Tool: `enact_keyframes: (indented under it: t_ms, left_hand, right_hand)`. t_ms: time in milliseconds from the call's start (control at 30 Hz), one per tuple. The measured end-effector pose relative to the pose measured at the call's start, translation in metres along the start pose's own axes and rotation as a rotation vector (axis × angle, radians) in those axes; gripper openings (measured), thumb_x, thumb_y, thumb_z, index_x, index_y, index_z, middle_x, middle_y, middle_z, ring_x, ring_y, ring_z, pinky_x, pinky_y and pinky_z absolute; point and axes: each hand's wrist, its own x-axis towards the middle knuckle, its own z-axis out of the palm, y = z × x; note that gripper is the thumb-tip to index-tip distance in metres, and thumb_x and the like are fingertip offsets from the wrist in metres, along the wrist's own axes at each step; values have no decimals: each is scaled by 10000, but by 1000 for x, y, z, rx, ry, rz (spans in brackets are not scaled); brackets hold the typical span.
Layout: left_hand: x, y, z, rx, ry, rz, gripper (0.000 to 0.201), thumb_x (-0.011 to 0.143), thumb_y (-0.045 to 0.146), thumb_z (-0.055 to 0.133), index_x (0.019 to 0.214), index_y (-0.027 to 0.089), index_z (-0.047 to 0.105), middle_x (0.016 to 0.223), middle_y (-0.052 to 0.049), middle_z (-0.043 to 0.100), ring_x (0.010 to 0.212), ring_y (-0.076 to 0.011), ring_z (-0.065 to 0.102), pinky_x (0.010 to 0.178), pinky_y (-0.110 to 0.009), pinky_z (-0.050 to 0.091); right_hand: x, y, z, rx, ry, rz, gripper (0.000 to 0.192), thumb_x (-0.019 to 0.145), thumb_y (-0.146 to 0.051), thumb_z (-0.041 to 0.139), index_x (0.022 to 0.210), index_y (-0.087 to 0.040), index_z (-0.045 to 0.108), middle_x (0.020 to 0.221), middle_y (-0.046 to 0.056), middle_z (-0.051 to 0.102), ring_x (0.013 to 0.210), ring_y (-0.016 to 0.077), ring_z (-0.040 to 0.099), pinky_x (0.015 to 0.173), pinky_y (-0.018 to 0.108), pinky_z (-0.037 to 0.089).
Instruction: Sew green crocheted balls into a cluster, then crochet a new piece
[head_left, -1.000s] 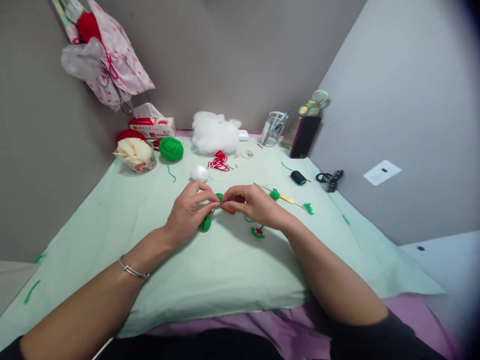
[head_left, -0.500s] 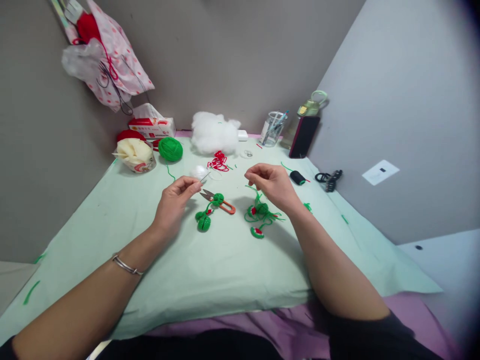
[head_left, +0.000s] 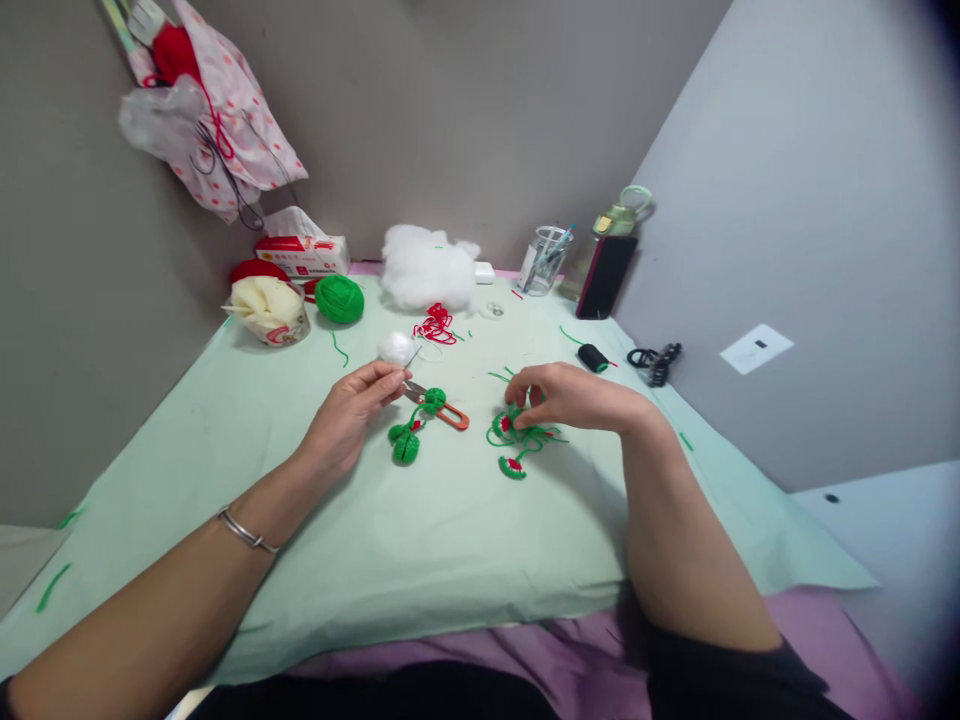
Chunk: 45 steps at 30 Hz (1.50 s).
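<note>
My left hand (head_left: 351,412) hovers just above the pale green cloth (head_left: 420,560) and pinches a thin needle (head_left: 412,358) between thumb and fingertips. Right beside its fingertips lie orange-handled thread snips (head_left: 444,410) with a small green crochet ball on them. Two more green crochet balls (head_left: 406,444) lie just below. My right hand (head_left: 571,396) is palm down, its fingers curled onto a green crochet piece (head_left: 516,428) with loose yarn ends. A small green and red piece (head_left: 513,466) lies below that.
At the back stand a green yarn ball (head_left: 339,298), white stuffing (head_left: 427,265), a tissue box (head_left: 304,254), a cup of cream material (head_left: 268,310), a glass jar (head_left: 546,260), and a bottle with a dark phone (head_left: 607,275). A black spool (head_left: 596,357) and black clip (head_left: 652,362) lie right.
My hands were together over the snips, then drew apart. The left now holds the needle off to the left; the right rose, then came down onto the green crochet piece.
</note>
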Motion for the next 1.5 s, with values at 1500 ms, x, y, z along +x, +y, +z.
enact_keyframes:
  t_ms: [1500]
  left_hand:
    - [-16,-1,14,-249,-460,-174,184,885,294,782,822,136,712,863,-41,704,799,-114,646,764,-203,522]
  right_hand:
    - [38,-31,50,743,544,-205,308,785,-370,811,1032,-200,739,975,52,722,754,135,604,664,273,505]
